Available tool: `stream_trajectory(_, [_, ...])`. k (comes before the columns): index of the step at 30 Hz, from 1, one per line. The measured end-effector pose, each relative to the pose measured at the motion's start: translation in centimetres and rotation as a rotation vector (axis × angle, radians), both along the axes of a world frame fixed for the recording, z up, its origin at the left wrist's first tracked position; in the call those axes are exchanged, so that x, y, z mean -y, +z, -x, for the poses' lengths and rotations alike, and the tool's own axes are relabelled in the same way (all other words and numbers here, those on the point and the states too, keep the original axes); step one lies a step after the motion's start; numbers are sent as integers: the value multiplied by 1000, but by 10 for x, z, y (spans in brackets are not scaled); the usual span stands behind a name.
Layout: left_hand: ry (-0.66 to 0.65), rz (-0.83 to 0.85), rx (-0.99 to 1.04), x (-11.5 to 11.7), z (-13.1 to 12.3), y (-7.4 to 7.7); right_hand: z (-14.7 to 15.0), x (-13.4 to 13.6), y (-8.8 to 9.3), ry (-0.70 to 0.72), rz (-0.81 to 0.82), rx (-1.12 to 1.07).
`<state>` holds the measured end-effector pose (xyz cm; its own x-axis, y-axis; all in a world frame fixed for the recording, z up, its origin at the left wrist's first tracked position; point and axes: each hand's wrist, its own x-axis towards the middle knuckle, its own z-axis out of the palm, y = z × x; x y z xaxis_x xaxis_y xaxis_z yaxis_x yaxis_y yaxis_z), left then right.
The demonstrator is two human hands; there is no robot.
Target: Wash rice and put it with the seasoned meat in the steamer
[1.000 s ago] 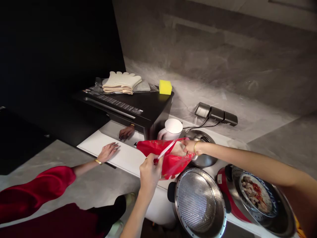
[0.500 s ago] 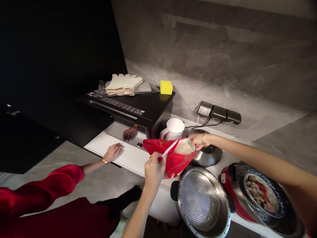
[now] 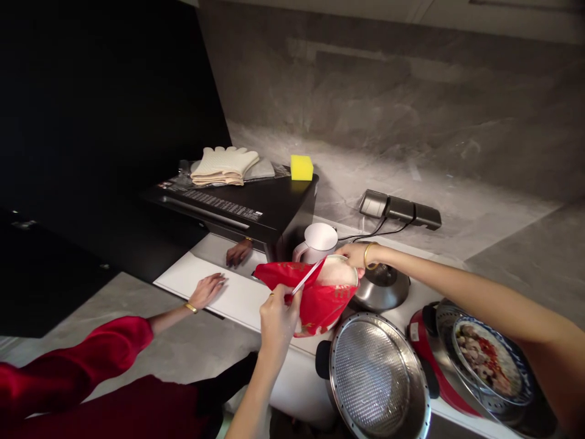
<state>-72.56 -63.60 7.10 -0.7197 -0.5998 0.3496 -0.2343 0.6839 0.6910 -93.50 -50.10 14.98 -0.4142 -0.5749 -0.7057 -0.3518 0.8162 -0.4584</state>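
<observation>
My left hand (image 3: 278, 317) is closed on the near edge of a red plastic bag (image 3: 320, 302), pinching it beside its white zip strip. My right hand (image 3: 351, 255) grips the bag's far rim with the fingers curled over it. Between the two hands the bag's mouth is held wide, and white grains (image 3: 336, 273) show inside. The bag hangs over the white counter (image 3: 242, 299), just left of a steel pot lid (image 3: 382, 286).
Another person in a red sleeve (image 3: 82, 360) rests a hand (image 3: 206, 289) flat on the counter. Nearby are a white mug (image 3: 315, 241), a steel steamer pot (image 3: 377, 378), a red cooker holding a plate of food (image 3: 487, 360), and a black appliance (image 3: 247, 204) topped with gloves (image 3: 223, 164) and a yellow sponge (image 3: 301, 166).
My right hand has come out of the bag and now holds its far rim. The bag's mouth has opened wider, showing the white grains.
</observation>
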Motion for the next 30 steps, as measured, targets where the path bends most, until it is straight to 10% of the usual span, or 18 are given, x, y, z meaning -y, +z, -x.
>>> stream_trajectory(14, [48, 109, -49, -12, 12, -17, 31, -42, -54, -226, 282, 289])
stream_trajectory(30, [101, -108, -34, -7, 27, -21, 35, -30, -33, -244, 291, 232])
